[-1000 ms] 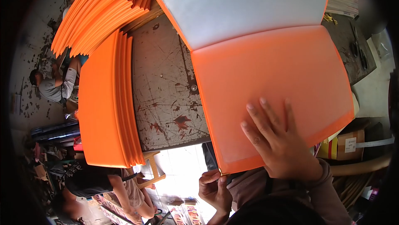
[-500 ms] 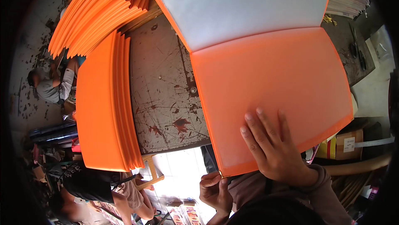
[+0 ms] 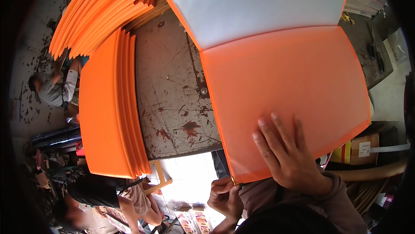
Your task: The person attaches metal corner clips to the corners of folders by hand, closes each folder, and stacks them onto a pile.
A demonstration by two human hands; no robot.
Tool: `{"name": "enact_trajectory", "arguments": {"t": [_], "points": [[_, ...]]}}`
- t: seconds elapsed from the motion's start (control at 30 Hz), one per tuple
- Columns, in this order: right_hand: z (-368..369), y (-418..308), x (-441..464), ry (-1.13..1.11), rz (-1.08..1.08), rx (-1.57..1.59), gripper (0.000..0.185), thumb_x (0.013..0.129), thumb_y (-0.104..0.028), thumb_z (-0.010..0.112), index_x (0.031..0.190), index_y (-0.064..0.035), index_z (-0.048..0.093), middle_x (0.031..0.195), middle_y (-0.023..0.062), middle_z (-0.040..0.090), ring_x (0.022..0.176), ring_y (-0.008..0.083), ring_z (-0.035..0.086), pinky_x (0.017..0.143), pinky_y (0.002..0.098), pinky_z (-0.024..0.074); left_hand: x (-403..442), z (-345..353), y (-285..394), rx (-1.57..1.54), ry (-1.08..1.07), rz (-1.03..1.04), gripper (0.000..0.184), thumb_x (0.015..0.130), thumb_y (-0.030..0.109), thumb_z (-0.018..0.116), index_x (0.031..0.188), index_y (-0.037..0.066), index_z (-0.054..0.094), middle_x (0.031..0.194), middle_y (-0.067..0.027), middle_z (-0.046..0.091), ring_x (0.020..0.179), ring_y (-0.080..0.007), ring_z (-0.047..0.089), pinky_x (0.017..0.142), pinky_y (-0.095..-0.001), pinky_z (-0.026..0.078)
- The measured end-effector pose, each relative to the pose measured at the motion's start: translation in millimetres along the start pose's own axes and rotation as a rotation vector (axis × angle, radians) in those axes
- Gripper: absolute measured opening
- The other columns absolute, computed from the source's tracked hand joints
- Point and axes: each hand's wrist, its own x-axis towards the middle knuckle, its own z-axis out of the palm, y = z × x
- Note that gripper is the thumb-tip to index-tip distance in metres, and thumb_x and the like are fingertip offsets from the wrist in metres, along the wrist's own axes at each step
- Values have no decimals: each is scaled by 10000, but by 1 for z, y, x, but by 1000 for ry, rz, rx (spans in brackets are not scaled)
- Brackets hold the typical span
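Note:
An open orange folder (image 3: 285, 78) lies on the worn table (image 3: 173, 87), its lower panel under a clear sheet and its upper panel whitish with an orange edge. My right hand (image 3: 289, 156) rests flat on the lower panel, fingers spread. At the folder's near left corner, my left hand (image 3: 227, 197) pinches a small gold metal piece (image 3: 234, 182), which touches the corner. My fingers partly hide that piece.
Orange folders are stacked at the left (image 3: 108, 113) and far left (image 3: 95, 13). Scissors (image 3: 376, 52) lie at the right, near a cardboard box (image 3: 363, 149). Several people sit at the left; one wears a black shirt (image 3: 93, 191).
The folder and my hands appear slightly further right than half a second ago, as the view shifts a little. My left hand keeps its pinch at the corner.

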Motion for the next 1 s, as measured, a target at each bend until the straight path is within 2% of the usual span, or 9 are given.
{"name": "enact_trajectory", "arguments": {"t": [0.1, 0.2, 0.43, 0.53, 0.6, 0.7, 0.87, 0.93, 1.0], "points": [[1, 1, 0, -9, -8, -101, 448, 793, -206, 437, 1163, 41, 489, 1279, 212, 408, 1217, 388, 353, 911, 637, 286, 4, -5, -4, 47, -69, 37, 150, 700, -55, 667, 702, -8, 524, 795, -132, 593, 698, -126, 562, 683, -247, 467], [1, -1, 0, 15, -1, -9, 417, 776, -118, 453, 1145, 75, 482, 1260, 260, 407, 1205, 436, 345, 910, 662, 261, 2, 0, -7, -119, -10, -19, 168, 690, -23, 694, 693, 4, 527, 771, -121, 598, 687, -119, 554, 658, -236, 450], [1, -1, -1, -2, -8, -93, 442, 796, -199, 439, 1162, 44, 490, 1274, 220, 408, 1214, 398, 350, 907, 639, 290, 6, -6, -19, -9, -61, 134, 178, 716, 27, 692, 715, 4, 515, 791, -139, 587, 698, -131, 550, 670, -236, 444], [0, 1, 1, 3, -4, -83, 433, 803, -188, 431, 1163, 47, 488, 1275, 220, 405, 1215, 402, 345, 905, 639, 292, 5, -1, -22, 121, -77, 259, 256, 780, 157, 667, 822, 18, 457, 840, -117, 544, 734, -140, 553, 632, -230, 468], [-1, 0, 1, 23, 14, -13, 402, 789, -99, 458, 1150, 76, 479, 1254, 249, 421, 1208, 412, 355, 928, 637, 269, 3, -3, -23, 80, -99, 254, 217, 780, 108, 654, 846, 10, 472, 873, -136, 542, 769, -148, 552, 671, -239, 460], [2, 1, 1, 74, 10, -40, 390, 788, -83, 473, 1144, 75, 484, 1239, 239, 442, 1191, 393, 390, 930, 619, 289, 4, 5, -20, 41, -106, 247, 186, 780, 58, 642, 871, 0, 491, 909, -155, 538, 814, -160, 554, 712, -251, 457], [7, 0, 1, 114, 25, -102, 395, 785, -163, 468, 1115, 44, 531, 1206, 199, 485, 1162, 343, 443, 896, 592, 351, 2, 1, -21, 41, -93, 256, 198, 762, 41, 659, 872, -5, 500, 918, -156, 537, 848, -174, 561, 731, -267, 473], [7, 1, 0, 124, 31, -100, 392, 785, -164, 469, 1110, 44, 537, 1199, 199, 492, 1156, 342, 450, 892, 592, 357, 4, 5, -17, 172, -27, 227, 264, 755, 181, 690, 834, 27, 490, 846, -107, 550, 796, -153, 557, 730, -283, 460], [9, 2, 0, 137, 7, -130, 400, 782, -169, 469, 1112, 48, 537, 1199, 206, 492, 1156, 349, 450, 886, 599, 361, 5, 4, -19, 155, -31, 237, 254, 753, 173, 691, 821, 30, 492, 851, -106, 551, 792, -152, 558, 726, -284, 460]]}}
